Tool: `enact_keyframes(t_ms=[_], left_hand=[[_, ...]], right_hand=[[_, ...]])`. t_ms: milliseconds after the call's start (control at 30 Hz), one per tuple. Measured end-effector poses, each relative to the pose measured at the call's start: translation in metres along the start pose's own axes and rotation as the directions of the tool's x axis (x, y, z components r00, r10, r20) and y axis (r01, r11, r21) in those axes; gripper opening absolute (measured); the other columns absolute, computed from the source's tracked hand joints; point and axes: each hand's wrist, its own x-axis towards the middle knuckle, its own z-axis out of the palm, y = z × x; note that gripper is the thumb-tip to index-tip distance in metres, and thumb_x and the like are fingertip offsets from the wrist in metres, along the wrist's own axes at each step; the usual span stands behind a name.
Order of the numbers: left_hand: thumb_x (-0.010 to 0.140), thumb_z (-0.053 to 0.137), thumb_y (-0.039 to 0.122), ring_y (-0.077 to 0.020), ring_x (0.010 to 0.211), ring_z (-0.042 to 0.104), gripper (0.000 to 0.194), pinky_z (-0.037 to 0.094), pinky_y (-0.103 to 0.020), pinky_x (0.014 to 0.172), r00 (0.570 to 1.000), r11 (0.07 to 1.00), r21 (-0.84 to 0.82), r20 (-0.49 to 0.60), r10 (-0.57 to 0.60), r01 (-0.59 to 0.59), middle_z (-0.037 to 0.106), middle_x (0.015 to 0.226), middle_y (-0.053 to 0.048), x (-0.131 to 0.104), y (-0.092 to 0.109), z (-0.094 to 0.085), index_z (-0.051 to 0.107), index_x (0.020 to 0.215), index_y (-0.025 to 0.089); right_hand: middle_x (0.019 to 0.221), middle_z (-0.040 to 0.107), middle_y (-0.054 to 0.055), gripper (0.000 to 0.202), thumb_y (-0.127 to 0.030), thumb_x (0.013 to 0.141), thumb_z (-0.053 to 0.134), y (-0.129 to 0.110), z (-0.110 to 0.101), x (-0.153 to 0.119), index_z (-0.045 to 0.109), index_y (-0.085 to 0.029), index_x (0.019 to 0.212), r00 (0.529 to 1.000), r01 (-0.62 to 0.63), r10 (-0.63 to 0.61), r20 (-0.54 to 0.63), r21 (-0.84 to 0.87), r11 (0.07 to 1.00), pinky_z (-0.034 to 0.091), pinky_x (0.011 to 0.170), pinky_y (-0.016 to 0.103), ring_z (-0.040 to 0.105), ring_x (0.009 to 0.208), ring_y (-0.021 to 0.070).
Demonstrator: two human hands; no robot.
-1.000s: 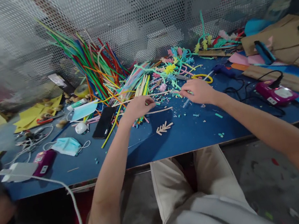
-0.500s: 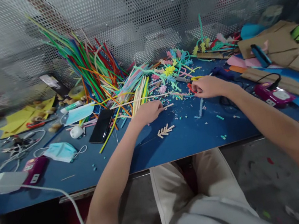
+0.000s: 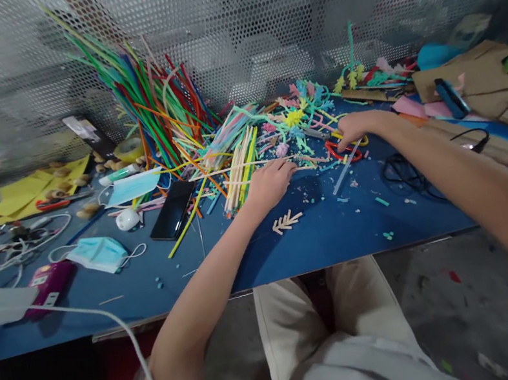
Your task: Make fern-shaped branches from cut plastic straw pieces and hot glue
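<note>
- The left hand (image 3: 269, 184) lay palm down on the blue table (image 3: 321, 237), fingers loosely curled over a thin beige stick (image 3: 252, 179); whether it actually pinched the stick could not be told.
- That stick ran left to right at the near edge of the loose straws (image 3: 240, 166), just right of the phone (image 3: 172, 209).
- The right hand (image 3: 357, 127) reached farther and to the right, fingers bent down onto the scissors (image 3: 343, 151), which had red handles; the grip itself was hidden under the hand, so it could not be told.
- The scissors lay flat on the table, just near of the pile of bright pipe-cleaner flowers (image 3: 293, 119).
- A small beige branched piece (image 3: 286, 221) sat on the table near of the left hand, apart from it.
- A tall bundle of coloured straws (image 3: 146, 110) leaned against the perforated screen (image 3: 252, 13) at the far side.
- A face mask (image 3: 98, 253) and a white mouse (image 3: 127, 219) lay to the left.
- A black cable (image 3: 403, 173) was coiled under the right forearm.
</note>
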Motion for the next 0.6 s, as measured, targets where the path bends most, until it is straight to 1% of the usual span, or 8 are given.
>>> enact_keyframes(t_ms=[33,67,167,300,367,433,500,600], left_hand=[[0.121,0.041,0.032,-0.0282,0.124,0.073,0.039,0.055,-0.037,0.097,1.000,1.000,-0.028,0.000,-0.014,0.014,0.079,0.130,-0.014,-0.001,-0.002,-0.001,0.075,0.130,0.016],[0.120,0.042,0.031,-0.0282,0.123,0.073,0.038,0.055,-0.037,0.098,1.000,0.998,-0.058,0.003,-0.031,0.031,0.079,0.131,-0.013,-0.003,-0.004,-0.003,0.076,0.131,0.016],[0.119,0.044,0.029,-0.0277,0.119,0.075,0.036,0.055,-0.037,0.099,0.996,0.990,-0.111,0.026,-0.086,0.088,0.080,0.132,-0.012,-0.007,-0.009,-0.011,0.075,0.133,0.016],[0.120,0.040,0.034,-0.0265,0.104,0.077,0.038,0.052,-0.033,0.084,0.976,0.976,-0.053,0.048,-0.211,0.213,0.083,0.119,-0.010,-0.007,-0.010,-0.017,0.072,0.136,0.019],[0.120,0.040,0.037,-0.0260,0.100,0.078,0.038,0.048,-0.031,0.077,0.967,0.968,-0.011,0.042,-0.250,0.251,0.083,0.114,-0.010,-0.007,-0.008,-0.016,0.070,0.136,0.021],[0.120,0.040,0.038,-0.0259,0.097,0.078,0.037,0.045,-0.031,0.074,0.964,0.965,0.007,0.036,-0.262,0.262,0.083,0.113,-0.010,-0.006,-0.007,-0.016,0.070,0.135,0.022],[0.120,0.038,0.038,-0.0262,0.097,0.077,0.038,0.043,-0.031,0.073,0.965,0.965,0.011,0.032,-0.261,0.260,0.083,0.112,-0.010,-0.006,-0.006,-0.016,0.070,0.135,0.022],[0.120,0.038,0.040,-0.0265,0.096,0.077,0.039,0.043,-0.032,0.073,0.964,0.965,0.017,0.036,-0.263,0.263,0.082,0.111,-0.010,-0.006,-0.006,-0.018,0.071,0.133,0.022]], right_hand=[[0.071,0.070,0.010,0.033,-0.046,0.078,0.091,-0.004,-0.001,0.001,0.074,-0.019,0.069,0.999,-0.009,0.011,0.042,-0.041,0.999,0.048,0.067,0.037,0.071,0.077,0.0288],[0.071,0.070,0.010,0.032,-0.046,0.078,0.090,-0.006,-0.001,0.001,0.075,-0.019,0.072,0.999,-0.019,0.020,0.037,-0.048,0.999,0.048,0.065,0.036,0.071,0.076,0.0279],[0.070,0.070,0.012,0.033,-0.048,0.078,0.088,-0.009,0.002,-0.010,0.077,-0.017,0.078,0.996,-0.077,0.076,-0.052,-0.022,0.997,0.045,0.061,0.035,0.070,0.073,0.0277],[0.079,0.075,0.018,0.037,-0.051,0.083,0.082,-0.005,0.011,-0.032,0.077,-0.014,0.087,0.970,-0.112,0.115,-0.214,0.025,0.993,0.042,0.065,0.035,0.071,0.080,0.0305],[0.082,0.076,0.018,0.036,-0.050,0.085,0.080,-0.001,0.016,-0.039,0.076,-0.015,0.087,0.961,-0.111,0.119,-0.249,0.047,0.993,0.042,0.066,0.035,0.071,0.081,0.0308],[0.082,0.076,0.016,0.033,-0.049,0.085,0.080,0.003,0.019,-0.041,0.075,-0.017,0.084,0.963,-0.102,0.116,-0.244,0.070,0.992,0.041,0.066,0.035,0.071,0.079,0.0305],[0.079,0.075,0.014,0.033,-0.050,0.085,0.080,0.008,0.020,-0.039,0.073,-0.019,0.079,0.972,-0.086,0.104,-0.210,0.095,0.992,0.041,0.065,0.035,0.070,0.076,0.0296],[0.074,0.073,0.013,0.043,-0.061,0.086,0.080,0.013,0.021,-0.037,0.072,-0.020,0.077,0.983,-0.094,0.108,-0.150,0.101,0.990,0.042,0.064,0.035,0.070,0.073,0.0291]])
